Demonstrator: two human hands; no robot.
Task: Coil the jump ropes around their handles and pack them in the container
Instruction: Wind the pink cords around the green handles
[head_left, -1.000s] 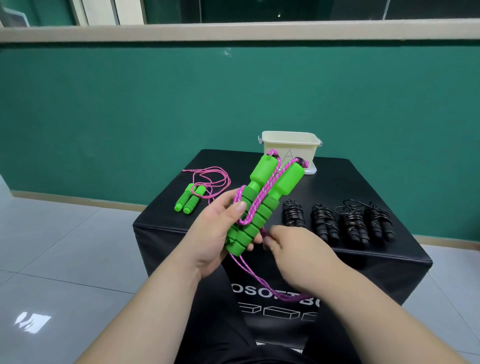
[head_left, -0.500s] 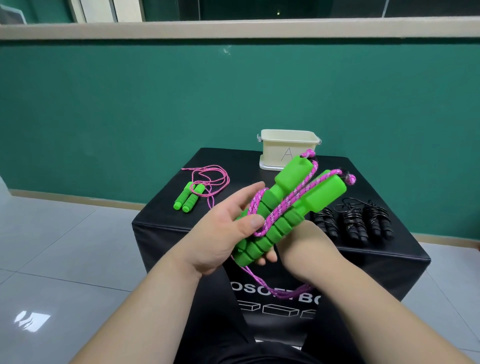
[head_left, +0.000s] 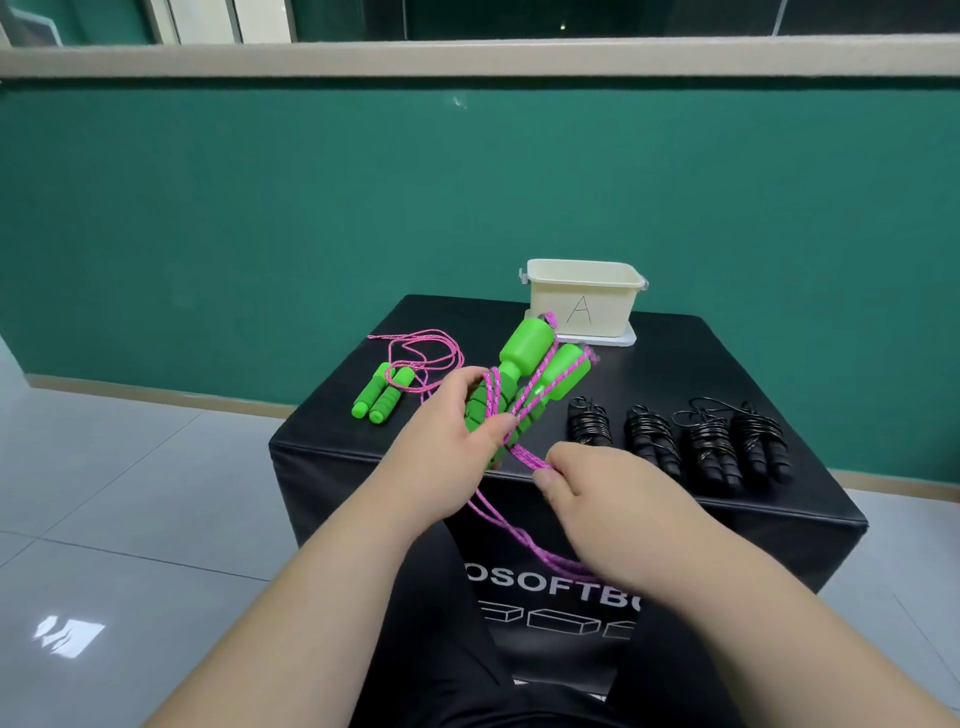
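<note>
The left hand (head_left: 447, 452) is curled round the lower ends of a pair of green handles (head_left: 524, 364), which it holds side by side in the air above the front edge of the black box (head_left: 779, 525), their thick ends tilted up and away towards the back. A pink rope (head_left: 522, 457) is wound a few turns over the handles, and the thumb lies across it. The right hand (head_left: 597, 493), just beside the left and a little nearer the person, pinches this rope between thumb and curled fingers; from there the rope drops in a loose loop in front of the box's lettered front face. The cream container (head_left: 582, 301), marked with an A, stands open at the back edge of the box on a white lid (head_left: 621, 340). Near the left edge lies a second jump rope (head_left: 384, 397), its green handles together and its pink cord sprawled loose behind them. Along the right part of the front edge, four black jump ropes (head_left: 649, 441) lie in a row, each coiled round its handles.
</note>
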